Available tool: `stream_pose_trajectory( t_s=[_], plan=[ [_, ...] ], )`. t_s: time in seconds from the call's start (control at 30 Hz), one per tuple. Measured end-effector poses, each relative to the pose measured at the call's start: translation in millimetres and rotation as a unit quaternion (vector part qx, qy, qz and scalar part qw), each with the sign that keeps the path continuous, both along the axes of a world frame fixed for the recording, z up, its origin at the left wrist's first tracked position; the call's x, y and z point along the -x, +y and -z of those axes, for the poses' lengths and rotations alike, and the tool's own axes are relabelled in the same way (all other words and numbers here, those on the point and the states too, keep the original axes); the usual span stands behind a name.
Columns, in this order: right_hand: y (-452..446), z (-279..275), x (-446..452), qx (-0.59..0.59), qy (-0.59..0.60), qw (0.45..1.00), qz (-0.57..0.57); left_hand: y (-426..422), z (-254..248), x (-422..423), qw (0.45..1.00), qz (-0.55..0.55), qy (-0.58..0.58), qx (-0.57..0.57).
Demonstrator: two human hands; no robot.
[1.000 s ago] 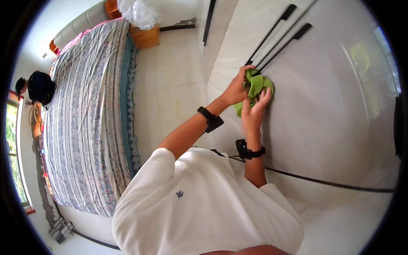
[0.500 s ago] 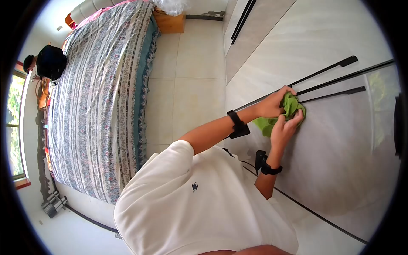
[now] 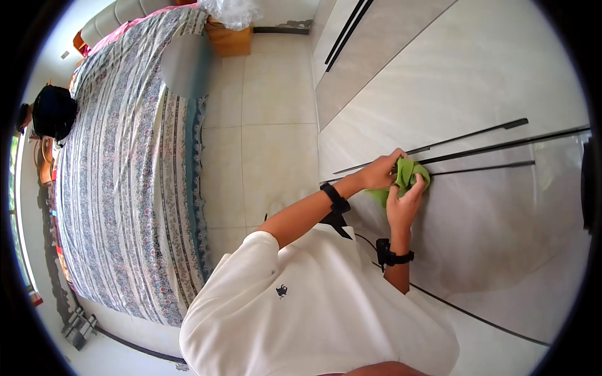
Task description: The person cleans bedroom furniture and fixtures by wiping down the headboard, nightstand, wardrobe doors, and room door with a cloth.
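A bunched green cloth (image 3: 404,173) is at the long black handle (image 3: 483,168) on the lower side of the wardrobe door gap. My left hand (image 3: 380,172) grips the cloth from the left, fingers curled over its top. From below, my right hand (image 3: 405,205) holds the same cloth, with thumb and fingers pressed into its folds. Part of the cloth hangs loose between the hands and the door. The handle passes behind the cloth; whether the cloth wraps fully around it I cannot tell. A second black handle (image 3: 476,135) runs just above, close to my left fingertips.
Pale glossy wardrobe doors (image 3: 495,232) fill the right side. A bed with a striped floral cover (image 3: 125,169) stands at the left, with a black bag (image 3: 53,113) at its far edge. Tiled floor (image 3: 276,156) lies between. A wooden nightstand (image 3: 231,41) is at the back.
Both hands and the cloth have shifted slightly left along the handle, away from its right end. The whole view has also moved a little with my head. The grip stays the same.
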State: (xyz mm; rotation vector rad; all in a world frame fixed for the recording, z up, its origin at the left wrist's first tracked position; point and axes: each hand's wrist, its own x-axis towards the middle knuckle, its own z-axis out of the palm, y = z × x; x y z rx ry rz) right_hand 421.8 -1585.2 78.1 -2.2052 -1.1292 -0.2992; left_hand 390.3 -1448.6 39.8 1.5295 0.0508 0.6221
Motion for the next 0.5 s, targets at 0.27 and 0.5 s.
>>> stream_pose_trajectory(
  t_s=[0.27,0.5],
  plan=[
    [54,6,-32,0.096,-0.144,0.982,0.072,18,58,-33,0.931,-0.127,0.278,-0.2],
    [55,-7,-20,0.061,-0.075,0.99,0.107,52,78,-68,0.924,0.19,0.305,-0.128]
  ],
)
